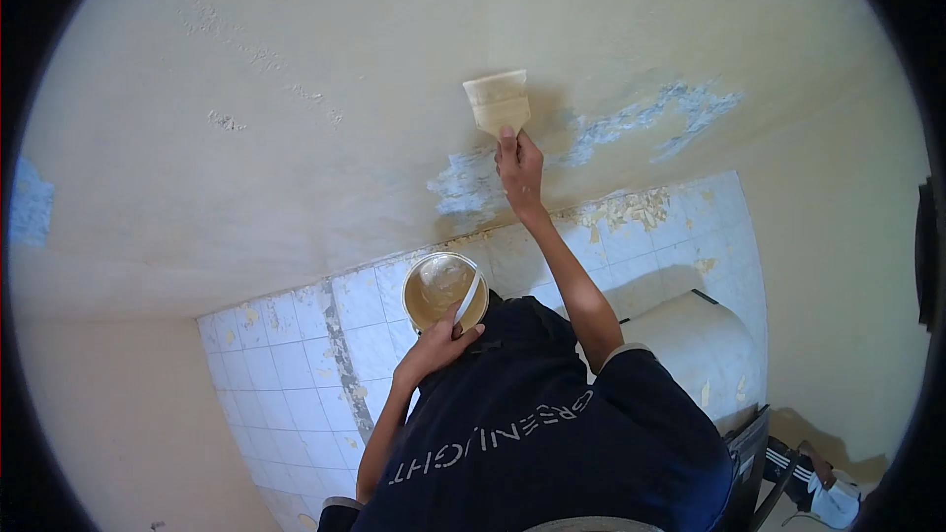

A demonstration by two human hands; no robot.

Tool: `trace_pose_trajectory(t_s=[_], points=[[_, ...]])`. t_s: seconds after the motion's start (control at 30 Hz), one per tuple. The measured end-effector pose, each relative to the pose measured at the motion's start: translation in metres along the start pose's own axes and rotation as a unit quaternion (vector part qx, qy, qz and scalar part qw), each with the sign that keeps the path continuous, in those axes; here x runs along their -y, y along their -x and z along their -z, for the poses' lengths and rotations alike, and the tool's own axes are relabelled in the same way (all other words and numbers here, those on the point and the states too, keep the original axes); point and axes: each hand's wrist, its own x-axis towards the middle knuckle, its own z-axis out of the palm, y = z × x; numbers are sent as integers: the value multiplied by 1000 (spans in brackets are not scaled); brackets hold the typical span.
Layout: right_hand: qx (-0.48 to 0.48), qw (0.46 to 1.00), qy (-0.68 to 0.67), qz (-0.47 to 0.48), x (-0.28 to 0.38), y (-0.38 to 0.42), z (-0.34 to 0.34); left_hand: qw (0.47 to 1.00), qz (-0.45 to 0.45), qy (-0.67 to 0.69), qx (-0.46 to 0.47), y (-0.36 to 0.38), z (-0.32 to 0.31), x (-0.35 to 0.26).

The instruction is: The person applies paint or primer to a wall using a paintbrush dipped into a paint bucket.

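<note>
My right hand [519,172] is raised and grips a wide putty knife [498,101], whose cream-coated blade lies flat against the pale yellow painted surface [345,59]. Just below and beside the blade are bluish-white scraped patches [471,187]. My left hand [434,350] holds a round tub [439,288] of beige filler by its lower rim, at chest height. A small white-handled scraper [469,294] leans inside the tub. My dark T-shirt [552,433] with light lettering fills the lower middle.
A white tiled wall [296,374] with flaking paint along its top edge runs below the painted surface. A pale covered bulky object [690,335] stands at the right. A dark frame [749,443] and a striped shoe [803,468] sit at lower right.
</note>
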Motion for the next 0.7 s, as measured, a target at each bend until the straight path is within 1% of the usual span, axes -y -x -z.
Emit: trace_pose_trajectory(t_s=[0.1, 0.17, 0.23, 0.3, 0.37, 0.4, 0.43, 0.47, 0.5, 0.57, 0.63, 0.7], points=[[17, 999, -32, -21, -2, -11, 3, 1000, 15, 2, 17, -1, 1, -5], [30, 999, 22, -22, -29, -10, 9, 1000, 20, -1, 19, 0, 2, -7], [29, 999, -3, -34, -39, 10, 19, 1000, 25, -5, 16, 0, 1, -4], [31, 998, -30, -46, -38, 28, 26, 1000, 8, 9, -14, -2, -4, 6], [-4, 998, -53, 30, -20, 45, 30, 1000, 9, 11, -16, -4, -3, 4], [-3, 998, -54, 23, -3, 47, 30, 1000, 9, 12, -14, -1, -4, 3], [-20, 984, 85, 157, 20, 38, 28, 1000, 8, 12, -16, -3, -1, -2], [-37, 933, 221, 283, 34, 30, 27, 1000, 23, 11, -4, -2, 1, -8], [-38, 934, 220, 279, 37, 25, 26, 999, 40, 11, 10, 1, 1, -10], [-56, 905, 279, 317, 39, 6, 19, 999, 34, 2, 15, -5, 0, -3], [-51, 913, 271, 299, 27, -9, 12, 999, 30, -6, 22, -5, 0, -1], [-48, 921, 264, 281, 5, -7, 10, 999, 24, -20, 24, -4, 2, -4]])
